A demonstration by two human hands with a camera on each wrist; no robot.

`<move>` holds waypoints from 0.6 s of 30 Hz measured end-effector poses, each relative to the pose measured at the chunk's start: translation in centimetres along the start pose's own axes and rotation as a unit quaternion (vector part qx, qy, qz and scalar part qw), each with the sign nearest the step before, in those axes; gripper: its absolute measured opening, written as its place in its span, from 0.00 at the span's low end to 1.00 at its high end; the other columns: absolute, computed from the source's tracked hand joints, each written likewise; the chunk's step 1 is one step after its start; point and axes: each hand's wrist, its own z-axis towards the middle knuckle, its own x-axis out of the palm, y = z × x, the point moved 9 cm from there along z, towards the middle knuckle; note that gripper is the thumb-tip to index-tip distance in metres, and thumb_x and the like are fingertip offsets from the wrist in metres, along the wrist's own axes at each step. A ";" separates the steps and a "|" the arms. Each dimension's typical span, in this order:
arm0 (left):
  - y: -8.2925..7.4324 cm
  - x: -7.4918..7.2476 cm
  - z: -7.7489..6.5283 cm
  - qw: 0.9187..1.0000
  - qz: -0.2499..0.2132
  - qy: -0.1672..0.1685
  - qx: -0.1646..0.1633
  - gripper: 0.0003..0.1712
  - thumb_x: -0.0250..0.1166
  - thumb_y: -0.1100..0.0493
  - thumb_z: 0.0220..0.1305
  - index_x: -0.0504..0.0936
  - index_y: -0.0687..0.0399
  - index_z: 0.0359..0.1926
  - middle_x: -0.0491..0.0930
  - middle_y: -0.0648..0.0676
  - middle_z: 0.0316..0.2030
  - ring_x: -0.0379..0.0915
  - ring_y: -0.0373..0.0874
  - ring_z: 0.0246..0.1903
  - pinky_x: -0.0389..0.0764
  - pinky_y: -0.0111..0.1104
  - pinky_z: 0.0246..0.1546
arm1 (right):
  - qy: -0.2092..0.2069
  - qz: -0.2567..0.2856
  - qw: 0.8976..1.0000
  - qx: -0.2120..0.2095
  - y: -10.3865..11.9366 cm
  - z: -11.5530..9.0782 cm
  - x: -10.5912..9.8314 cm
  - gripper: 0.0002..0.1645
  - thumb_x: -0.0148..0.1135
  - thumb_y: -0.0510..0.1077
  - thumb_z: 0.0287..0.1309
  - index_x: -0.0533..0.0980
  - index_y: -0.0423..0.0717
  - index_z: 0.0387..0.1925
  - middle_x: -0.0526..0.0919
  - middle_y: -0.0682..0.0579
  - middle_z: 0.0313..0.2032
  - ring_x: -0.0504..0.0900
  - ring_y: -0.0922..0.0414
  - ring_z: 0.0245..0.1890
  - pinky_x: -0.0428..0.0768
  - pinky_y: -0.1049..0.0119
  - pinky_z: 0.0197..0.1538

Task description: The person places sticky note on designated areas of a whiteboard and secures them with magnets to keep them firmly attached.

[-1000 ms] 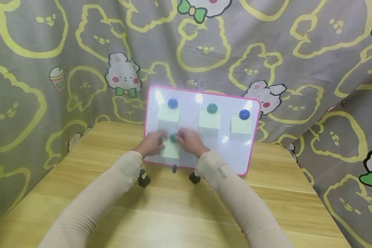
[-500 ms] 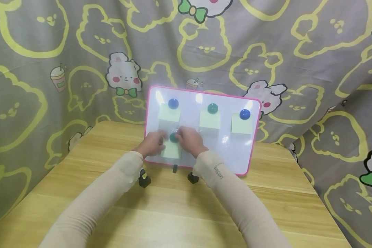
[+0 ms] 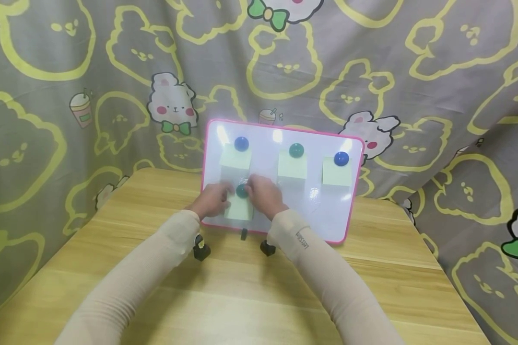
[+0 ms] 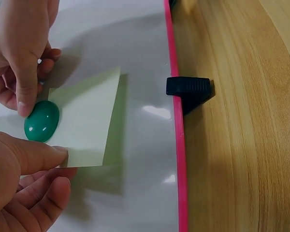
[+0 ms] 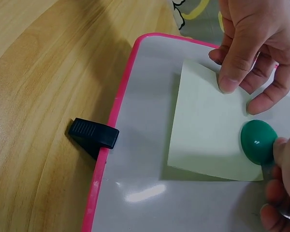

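A pale yellow-green sticky note (image 5: 208,130) lies on the lower left of a pink-edged whiteboard (image 3: 304,211), its lower edge lifted off the surface. A domed green magnet (image 4: 42,121) sits at the note's upper edge. My left hand (image 3: 211,199) pinches the note's left side, thumb (image 4: 46,157) on its face and fingers partly hidden behind. From the other side my right hand (image 3: 265,195) holds the magnet's rim, with the thumb (image 4: 25,92) against it. Its curled fingers are partly hidden in the head view.
Above, three notes hang under a blue magnet (image 3: 241,143), a green magnet (image 3: 296,150) and another blue magnet (image 3: 341,158). A black clip (image 5: 94,133) grips the board's lower edge. The board stands on a wooden table (image 3: 224,297) before a patterned curtain (image 3: 224,62).
My right forearm has rolled slightly and shifted a little left. Both hands stay at the note and the green magnet, almost still over the last half second.
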 end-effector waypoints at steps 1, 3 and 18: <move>0.0 0.0 0.0 1.000 0.002 0.000 0.000 0.17 0.64 0.72 0.55 0.76 0.65 0.48 0.76 0.59 0.33 0.73 0.52 0.35 0.78 0.40 0.38 | -0.002 0.000 1.000 -0.001 0.0 0.0 -0.1 0.06 0.59 0.46 0.65 0.74 0.48 0.34 0.79 0.55 0.29 0.76 0.59 0.26 0.76 0.67 0.30; -0.1 -0.1 -0.1 1.000 0.005 -0.001 0.002 0.17 0.64 0.72 0.55 0.76 0.65 0.48 0.77 0.59 0.33 0.73 0.52 0.36 0.78 0.41 0.38 | -0.005 -0.002 1.000 -0.002 0.0 0.0 -0.1 0.07 0.59 0.46 0.65 0.74 0.48 0.33 0.78 0.55 0.28 0.75 0.58 0.26 0.76 0.67 0.29; -0.2 -0.3 -0.6 1.000 -0.003 -0.002 0.002 0.16 0.66 0.68 0.56 0.76 0.67 0.46 0.76 0.58 0.31 0.72 0.52 0.33 0.77 0.41 0.37 | -0.017 0.003 1.000 -0.008 -1.6 -0.6 -0.3 0.07 0.57 0.47 0.66 0.73 0.49 0.33 0.76 0.54 0.27 0.74 0.57 0.26 0.75 0.66 0.30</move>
